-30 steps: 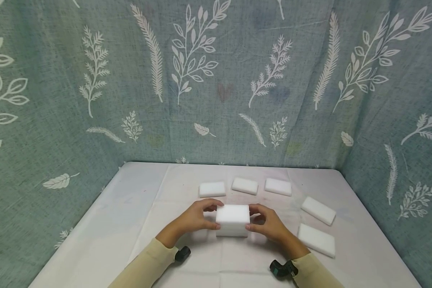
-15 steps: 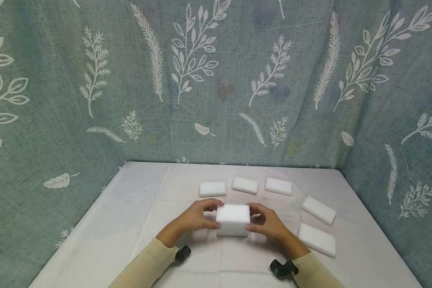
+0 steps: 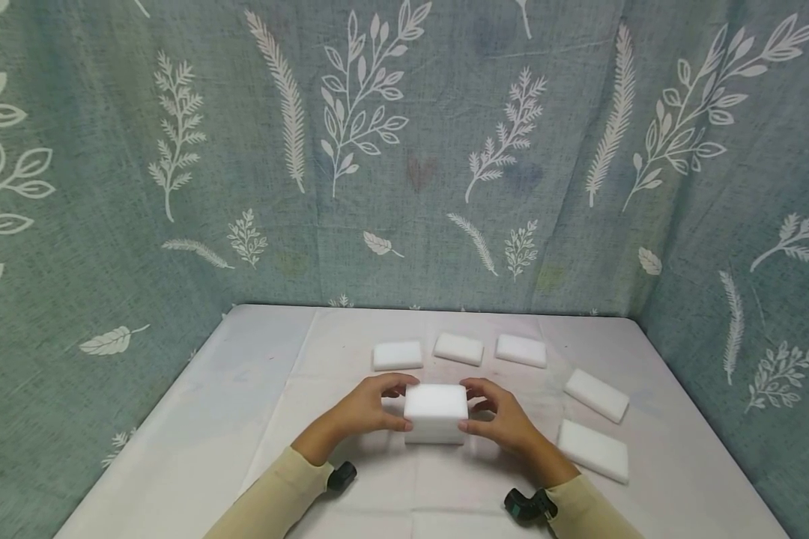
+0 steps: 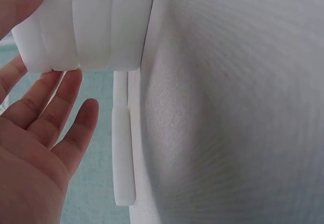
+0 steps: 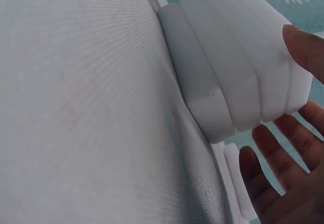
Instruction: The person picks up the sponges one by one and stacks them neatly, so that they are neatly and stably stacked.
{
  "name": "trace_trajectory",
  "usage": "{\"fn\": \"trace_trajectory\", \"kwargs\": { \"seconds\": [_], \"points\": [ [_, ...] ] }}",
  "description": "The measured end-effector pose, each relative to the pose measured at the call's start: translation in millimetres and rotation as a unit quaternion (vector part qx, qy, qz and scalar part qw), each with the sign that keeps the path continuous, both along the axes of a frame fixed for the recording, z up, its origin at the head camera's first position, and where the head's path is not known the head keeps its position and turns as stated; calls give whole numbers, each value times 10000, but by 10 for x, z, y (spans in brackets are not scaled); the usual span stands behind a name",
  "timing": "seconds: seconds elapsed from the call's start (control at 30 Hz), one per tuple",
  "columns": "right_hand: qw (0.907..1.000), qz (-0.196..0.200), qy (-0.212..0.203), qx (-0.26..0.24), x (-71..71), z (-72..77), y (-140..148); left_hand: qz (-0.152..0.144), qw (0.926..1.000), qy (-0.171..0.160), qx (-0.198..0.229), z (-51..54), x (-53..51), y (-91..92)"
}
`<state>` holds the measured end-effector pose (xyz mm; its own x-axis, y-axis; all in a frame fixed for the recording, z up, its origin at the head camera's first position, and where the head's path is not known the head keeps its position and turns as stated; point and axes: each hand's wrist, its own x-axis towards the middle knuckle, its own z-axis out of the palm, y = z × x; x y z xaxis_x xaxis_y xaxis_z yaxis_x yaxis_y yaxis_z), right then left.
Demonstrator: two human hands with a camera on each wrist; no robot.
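Four white blocks [image 4: 92,32], laid flat one on another, form a stack [image 3: 435,415] standing on the bench [image 3: 270,404] between the person's two hands. The left hand [image 3: 366,406] grips its left end, thumb at the near corner, forefinger at the far one. The right hand [image 3: 502,421] grips the right end likewise. Both hands are partly open, fingers curved, spread about as wide as the stack is deep.

Block surfaces are smooth and matt, foam-like, with rounded edges and corners. The bench carries a whitish cloth, creased and faintly stained pink.

Five loose blocks [image 3: 593,450] of similar shape lie flat around the stack: three in a row beyond it, two to the right, well apart from it. A blue-green curtain [image 3: 404,247] printed with white leaves encloses the far edge and sides.

The head view shows the layout but barely separates the layers. Both wrist views show four layers with distinct seams, and each little finger [image 4: 83,128] clear of the stack.
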<state>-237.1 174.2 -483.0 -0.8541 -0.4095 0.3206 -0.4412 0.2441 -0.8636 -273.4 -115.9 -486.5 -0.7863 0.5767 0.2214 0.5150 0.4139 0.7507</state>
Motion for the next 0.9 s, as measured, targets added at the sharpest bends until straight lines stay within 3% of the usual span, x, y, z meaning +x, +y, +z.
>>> {"fn": "trace_trajectory", "kwargs": {
  "seconds": [0.1,0.27,0.43,0.53,0.67,0.9],
  "points": [
    [10000,-36,86,27,-8,-10,-7,-102,9999,17,0,13,-7,-3],
    [9997,-208,137,71,-127,-222,10,-363,9990,-135,-234,48,-63,-57],
    [9997,-179,180,12,-194,-355,29,-329,9980,-251,-483,80,-171,-172],
    [9996,-98,241,-97,-206,-381,36,-99,9978,-206,-629,70,-251,-249],
    [9995,-94,271,-133,-210,-385,29,429,9962,-109,-744,37,-380,-329],
    [9996,-118,206,-119,-195,-330,6,1377,9889,-96,-551,31,-632,-376]
  ]
}}
